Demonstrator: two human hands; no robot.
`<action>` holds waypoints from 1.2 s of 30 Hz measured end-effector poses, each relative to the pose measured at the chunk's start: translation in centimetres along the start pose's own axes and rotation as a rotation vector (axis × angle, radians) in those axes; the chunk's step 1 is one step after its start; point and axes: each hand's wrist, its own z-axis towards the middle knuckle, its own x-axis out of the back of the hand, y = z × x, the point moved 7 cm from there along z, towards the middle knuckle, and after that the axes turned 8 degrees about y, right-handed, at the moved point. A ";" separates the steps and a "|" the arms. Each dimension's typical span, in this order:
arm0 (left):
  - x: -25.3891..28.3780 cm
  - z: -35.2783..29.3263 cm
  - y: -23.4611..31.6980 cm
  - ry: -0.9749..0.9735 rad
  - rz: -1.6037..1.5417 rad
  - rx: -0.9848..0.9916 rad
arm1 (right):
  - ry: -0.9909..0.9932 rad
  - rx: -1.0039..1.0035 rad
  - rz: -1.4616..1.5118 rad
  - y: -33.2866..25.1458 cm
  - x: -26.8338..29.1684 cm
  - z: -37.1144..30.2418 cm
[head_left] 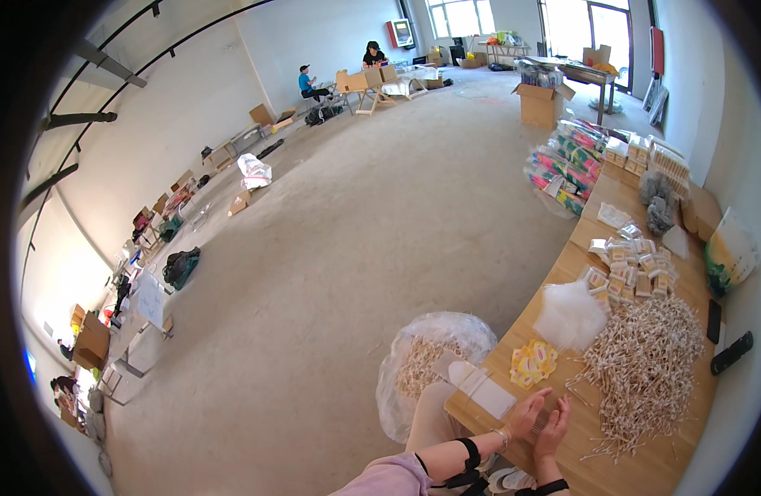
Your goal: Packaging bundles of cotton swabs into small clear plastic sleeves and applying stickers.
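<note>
A big heap of cotton swabs (645,372) lies on the wooden bench (645,473), and I tell every place from that heap. Both hands are at the near left side of the heap, low over the bench. The left hand (525,417) and the right hand (553,430) face each other like a cup. The grip of both hands is together around a small bunch of thin sticks (541,422), so the bunch is also at the near left side of the heap. The sticks are too small for me to see their tips well.

Left of the heap are some yellow cards (533,364). Farther left of it, by the bench edge, are white flat sheets (488,391). At the far left side of the heap, right next to it, is a pile of clear bags (570,316). Just behind the heap are many small filled packs (636,269). To the right of the heap is a long black thing (732,353). Left of the heap, down on the floor (314,331), is a big clear sack (390,388) with lots more swabs (430,364) inside.
</note>
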 end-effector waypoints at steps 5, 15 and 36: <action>0.1 0.5 -0.2 0.014 -0.012 0.011 | -0.055 0.090 -0.196 1.2 0.3 0.0; 0.0 -0.4 0.7 -0.030 0.024 -0.004 | -0.543 0.193 -0.809 -0.2 -1.5 -3.3; 2.4 0.3 0.2 0.122 -0.430 0.177 | 0.050 -0.044 -0.050 1.8 6.7 -0.7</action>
